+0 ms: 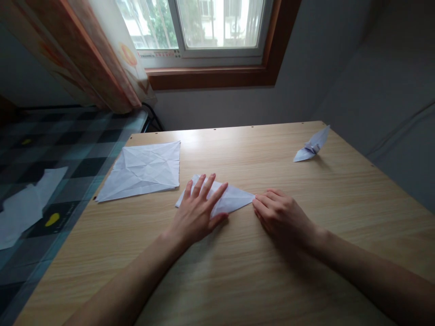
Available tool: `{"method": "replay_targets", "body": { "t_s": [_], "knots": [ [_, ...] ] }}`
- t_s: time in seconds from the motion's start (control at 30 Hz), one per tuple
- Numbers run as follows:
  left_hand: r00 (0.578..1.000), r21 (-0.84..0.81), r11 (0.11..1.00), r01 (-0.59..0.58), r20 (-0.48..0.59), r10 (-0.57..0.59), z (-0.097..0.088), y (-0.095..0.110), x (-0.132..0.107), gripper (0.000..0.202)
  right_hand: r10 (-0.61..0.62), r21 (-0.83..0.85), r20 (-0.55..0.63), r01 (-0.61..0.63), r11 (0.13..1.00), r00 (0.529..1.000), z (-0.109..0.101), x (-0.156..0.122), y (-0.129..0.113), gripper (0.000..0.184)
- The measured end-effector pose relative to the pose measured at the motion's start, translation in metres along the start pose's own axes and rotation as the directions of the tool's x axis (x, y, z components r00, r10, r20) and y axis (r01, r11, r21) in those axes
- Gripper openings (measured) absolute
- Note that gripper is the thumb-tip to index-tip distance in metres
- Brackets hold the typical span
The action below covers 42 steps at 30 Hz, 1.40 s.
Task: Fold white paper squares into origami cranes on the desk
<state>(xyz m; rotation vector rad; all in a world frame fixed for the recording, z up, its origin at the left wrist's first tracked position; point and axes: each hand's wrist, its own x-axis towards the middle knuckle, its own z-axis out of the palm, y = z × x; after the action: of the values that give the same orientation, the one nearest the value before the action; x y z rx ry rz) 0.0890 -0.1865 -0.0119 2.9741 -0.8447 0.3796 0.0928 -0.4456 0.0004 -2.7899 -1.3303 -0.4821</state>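
Folded white-paper triangle (236, 198): flat on pale-wood table (238, 285), long axis left to right.
My left hand (196, 210): spread open across its broad left end.
My right hand (280, 212): curled at its right tip, pinch unclear.

The place looked like a room in a home, most likely a bedroom. At the left lay what seemed to be a bed (112, 129), under a checked cover in dark and bluish tones with yellow motifs. Beyond it hung a long orange and cream curtain (64, 40) printed with large tulips (128, 54), a homely choice. The window (220, 50) had a broad brown frame (210, 80), and a tree (161, 22) and a pale building showed outside. Plain walls (340, 54) met in a corner behind a wood-grain desk (238, 271).
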Motion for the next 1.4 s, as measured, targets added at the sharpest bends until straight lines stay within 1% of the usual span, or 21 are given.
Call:
{"method": "replay_targets", "body": {
  "t_s": [0.07, 0.13, 0.2, 0.27, 0.4, 0.57, 0.63, 0.7, 0.77, 0.83, 0.87, 0.9, 0.93, 1.0, 1.03, 1.07, 1.13, 1.2, 1.27, 1.33, 1.4],
  "knots": [
    [0.986, 0.024, 0.991, -0.135, -0.098, 0.137, -0.003, 0.001, 0.000, 0.051, -0.060, -0.018, 0.018, 0.060, 0.998, 0.998, -0.002, 0.003, 0.005, 0.020],
    [0.949, 0.023, 0.956, -0.291, -0.122, 0.292, -0.006, 0.002, 0.001, 0.032, -0.109, -0.051, 0.023, 0.110, 0.993, 0.994, -0.004, 0.005, 0.008, 0.020],
    [0.927, 0.000, 0.930, -0.368, -0.079, 0.366, -0.008, 0.005, 0.003, 0.023, -0.138, -0.083, 0.014, 0.138, 0.987, 0.990, -0.005, 0.006, 0.009, 0.019],
    [0.925, 0.007, 0.926, -0.379, -0.016, 0.379, -0.011, 0.009, 0.004, 0.022, -0.154, -0.096, -0.001, 0.153, 0.984, 0.988, -0.004, 0.005, 0.008, 0.020],
    [0.924, 0.109, 0.918, -0.382, 0.048, 0.379, -0.016, 0.018, 0.003, 0.028, -0.173, -0.104, -0.067, 0.165, 0.981, 0.983, 0.001, 0.005, 0.009, 0.023],
    [0.954, 0.025, 0.954, -0.299, -0.016, 0.300, -0.015, 0.019, 0.000, 0.032, -0.143, -0.002, -0.222, 0.146, 0.989, 0.965, 0.009, 0.004, 0.013, 0.024],
    [0.967, -0.029, 0.969, -0.246, -0.072, 0.243, -0.013, 0.017, -0.001, 0.030, -0.076, 0.071, -0.346, 0.107, 0.992, 0.935, 0.010, 0.002, 0.014, 0.025],
    [0.972, -0.122, 0.973, -0.193, -0.162, 0.173, -0.010, 0.015, -0.001, 0.025, -0.010, 0.112, -0.476, 0.072, 0.991, 0.879, 0.009, 0.000, 0.014, 0.026],
    [0.960, -0.273, 0.955, -0.119, -0.278, 0.040, -0.009, 0.015, 0.000, 0.021, -0.002, 0.117, -0.566, 0.083, 0.990, 0.824, 0.009, -0.002, 0.014, 0.028],
    [0.919, -0.481, 0.877, -0.005, -0.347, -0.185, -0.011, 0.017, 0.001, 0.019, -0.044, 0.098, -0.584, 0.124, 0.987, 0.811, 0.008, -0.004, 0.013, 0.035],
    [0.886, -0.605, 0.795, 0.051, -0.341, -0.316, -0.013, 0.017, 0.002, 0.018, -0.070, 0.084, -0.566, 0.141, 0.986, 0.821, 0.008, -0.004, 0.012, 0.038],
    [0.853, -0.734, 0.673, 0.091, -0.291, -0.433, -0.016, 0.019, 0.004, 0.017, -0.092, 0.065, -0.541, 0.151, 0.986, 0.836, 0.008, -0.003, 0.012, 0.041],
    [0.824, -0.854, 0.510, 0.102, -0.214, -0.524, -0.020, 0.020, 0.006, 0.020, -0.109, 0.045, -0.519, 0.154, 0.987, 0.848, 0.009, -0.003, 0.011, 0.042],
    [0.798, -0.986, 0.153, 0.061, -0.044, -0.601, -0.029, 0.022, 0.010, 0.031, -0.132, -0.006, -0.494, 0.149, 0.989, 0.860, 0.010, -0.002, 0.009, 0.043],
    [0.790, -0.999, 0.010, 0.033, 0.020, -0.613, -0.033, 0.024, 0.011, 0.035, -0.142, -0.033, -0.491, 0.145, 0.989, 0.860, 0.010, -0.001, 0.008, 0.044],
    [0.786, -0.995, -0.100, 0.020, 0.077, -0.613, -0.037, 0.025, 0.013, 0.036, -0.154, -0.055, -0.492, 0.146, 0.988, 0.857, 0.011, -0.001, 0.008, 0.046],
    [0.774, -0.973, -0.231, 0.010, 0.153, -0.614, -0.042, 0.029, 0.015, 0.036, -0.171, -0.077, -0.479, 0.153, 0.985, 0.861, 0.011, -0.002, 0.007, 0.050],
    [0.757, -0.962, -0.272, 0.025, 0.196, -0.624, -0.042, 0.031, 0.015, 0.036, -0.193, -0.070, -0.431, 0.181, 0.981, 0.881, 0.012, -0.003, 0.007, 0.052],
    [0.735, -0.969, -0.238, 0.071, 0.212, -0.644, -0.037, 0.031, 0.015, 0.036, -0.222, -0.044, -0.391, 0.223, 0.974, 0.893, 0.013, -0.002, 0.009, 0.046],
    [0.726, -0.976, -0.138, 0.166, 0.216, -0.653, -0.030, 0.027, 0.014, 0.033, -0.258, -0.008, -0.384, 0.277, 0.961, 0.886, 0.015, 0.000, 0.012, 0.035],
    [0.754, -0.947, 0.037, 0.320, 0.231, -0.615, -0.023, 0.021, 0.011, 0.025, -0.283, 0.043, -0.378, 0.322, 0.946, 0.882, 0.018, 0.003, 0.015, 0.027]
  ]
}}
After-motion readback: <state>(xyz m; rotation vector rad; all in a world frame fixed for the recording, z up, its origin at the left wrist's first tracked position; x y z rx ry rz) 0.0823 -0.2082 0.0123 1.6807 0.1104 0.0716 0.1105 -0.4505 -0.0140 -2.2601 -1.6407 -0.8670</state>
